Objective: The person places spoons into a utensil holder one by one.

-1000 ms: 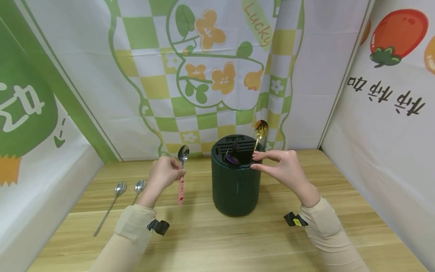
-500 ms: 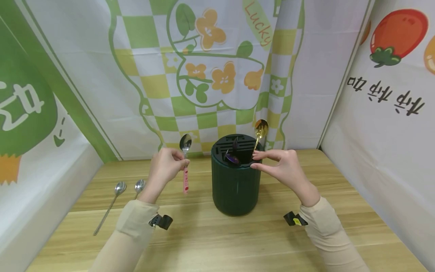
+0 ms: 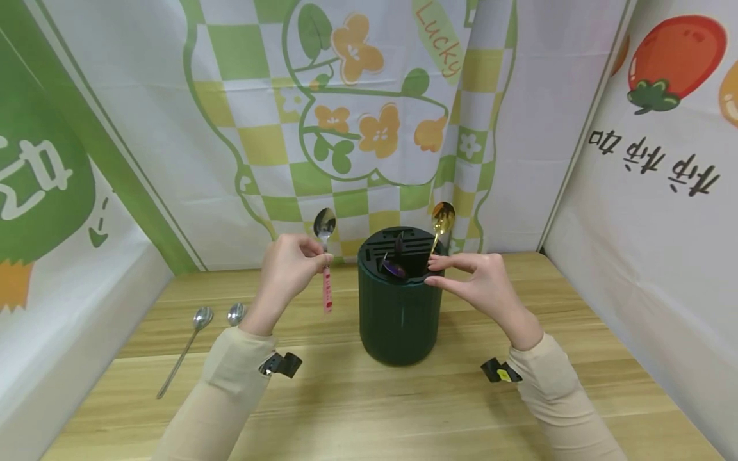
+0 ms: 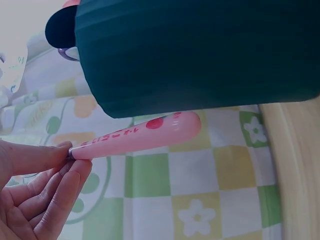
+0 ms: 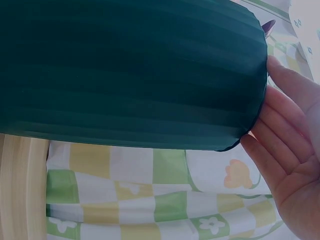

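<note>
My left hand point(image 3: 293, 264) pinches a spoon point(image 3: 327, 282) at its neck, between thumb and fingers. The spoon has a steel bowl and a pink handle with red print, and it hangs upright, bowl up, left of the dark green utensil holder point(image 3: 399, 323). In the left wrist view, the pink handle point(image 4: 142, 135) slants close beside the holder. My right hand point(image 3: 484, 285) touches the holder's rim on the right, fingers fairly straight. A gold spoon point(image 3: 442, 221) stands in the holder, its lower part hidden. Purple spoon point(image 3: 395, 269) bowls show at the slotted black top.
Two steel spoons lie on the wooden table at left: one long spoon point(image 3: 186, 349), and another spoon point(image 3: 236, 314) partly hidden by my left arm. A printed curtain point(image 3: 346, 153) hangs behind the table. White cloth walls point(image 3: 651, 211) close in both sides.
My left hand has risen and moved right with the pink-handled spoon, nearer the holder. The right hand, the holder and the gold spoon have stayed in place.
</note>
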`<state>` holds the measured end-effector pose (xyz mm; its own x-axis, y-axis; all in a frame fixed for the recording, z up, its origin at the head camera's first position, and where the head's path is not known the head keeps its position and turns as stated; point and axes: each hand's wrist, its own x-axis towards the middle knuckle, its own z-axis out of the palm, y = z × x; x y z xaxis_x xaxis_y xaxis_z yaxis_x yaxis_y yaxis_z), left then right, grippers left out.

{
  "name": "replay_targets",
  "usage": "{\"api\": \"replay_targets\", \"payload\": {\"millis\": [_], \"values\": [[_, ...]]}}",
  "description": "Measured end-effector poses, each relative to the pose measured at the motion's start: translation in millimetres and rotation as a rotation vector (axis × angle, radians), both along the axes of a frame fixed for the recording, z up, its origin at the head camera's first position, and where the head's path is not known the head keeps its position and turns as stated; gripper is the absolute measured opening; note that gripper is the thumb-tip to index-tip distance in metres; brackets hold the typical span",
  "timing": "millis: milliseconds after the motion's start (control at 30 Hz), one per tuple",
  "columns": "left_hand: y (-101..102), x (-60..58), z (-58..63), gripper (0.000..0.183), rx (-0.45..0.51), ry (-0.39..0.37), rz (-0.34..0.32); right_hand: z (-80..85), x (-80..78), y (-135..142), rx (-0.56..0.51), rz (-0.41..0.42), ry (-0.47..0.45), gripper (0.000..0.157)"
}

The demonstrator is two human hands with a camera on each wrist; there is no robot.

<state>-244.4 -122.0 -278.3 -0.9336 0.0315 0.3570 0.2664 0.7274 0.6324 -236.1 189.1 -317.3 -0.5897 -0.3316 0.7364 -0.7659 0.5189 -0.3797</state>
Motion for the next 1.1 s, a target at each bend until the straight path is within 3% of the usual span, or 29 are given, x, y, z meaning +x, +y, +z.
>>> {"api": "replay_targets", "payload": {"millis": [367,633,900,1100], "values": [[10,1.6,11.7,0.016,0.012,0.059,-0.017,20.7,23.2,-11,0.008,-0.007,-0.022,0.019],[17,4.5,21.5,0.016,0.028,0.096,-0.026,22.0,23.6,-11,-0.007,0.007,-0.03,0.019],[24,7.5,31.1,0.016,0.107,0.074,-0.057,21.3,22.7,-11,-0.016,0.012,-0.033,0.019],[30,7.2,38.4,0.014,0.172,0.101,-0.091,21.5,22.6,-12,-0.019,0.015,-0.024,0.019]]}}
